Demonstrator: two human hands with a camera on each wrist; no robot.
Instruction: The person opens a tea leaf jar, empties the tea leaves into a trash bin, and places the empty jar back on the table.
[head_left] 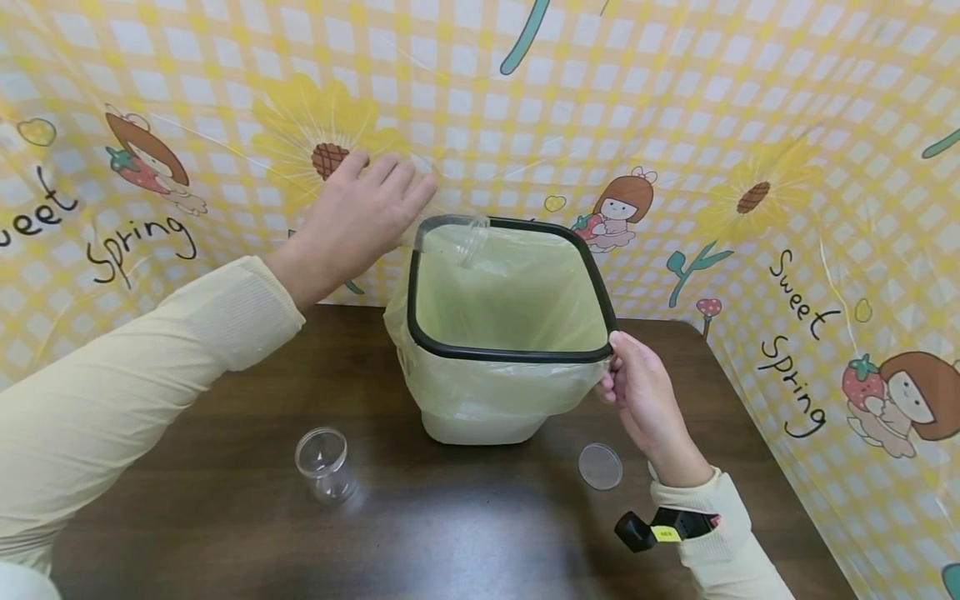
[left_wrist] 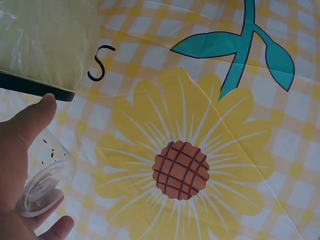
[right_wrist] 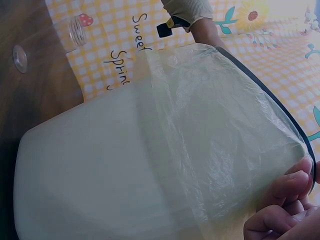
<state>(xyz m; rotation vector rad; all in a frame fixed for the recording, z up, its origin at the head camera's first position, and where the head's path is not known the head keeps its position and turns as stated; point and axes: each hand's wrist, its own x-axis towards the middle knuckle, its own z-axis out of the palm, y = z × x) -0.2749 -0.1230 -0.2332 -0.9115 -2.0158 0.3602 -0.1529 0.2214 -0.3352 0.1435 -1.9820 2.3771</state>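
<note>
My left hand (head_left: 360, 218) grips a clear plastic jar (head_left: 463, 242), tilted with its mouth over the trash bin (head_left: 480, 429). In the left wrist view, small dark specks show in the jar (left_wrist: 56, 167), and its round base lies by my fingers. A pale yellow-green trash bag (head_left: 487, 387) lines the bin and folds down over its outside. Around the bin's top runs a black rim (head_left: 517, 357). My right hand (head_left: 648, 396) pinches this rim and the bag at the near right corner; in the right wrist view its fingers (right_wrist: 292, 187) are curled there.
Another clear jar (head_left: 326, 465) stands uncapped on the dark wooden table (head_left: 465, 517), left of the bin. A clear round lid (head_left: 600, 467) lies flat to the right, near my right wrist. Behind and at the right hangs a yellow checked cloth (head_left: 480, 108).
</note>
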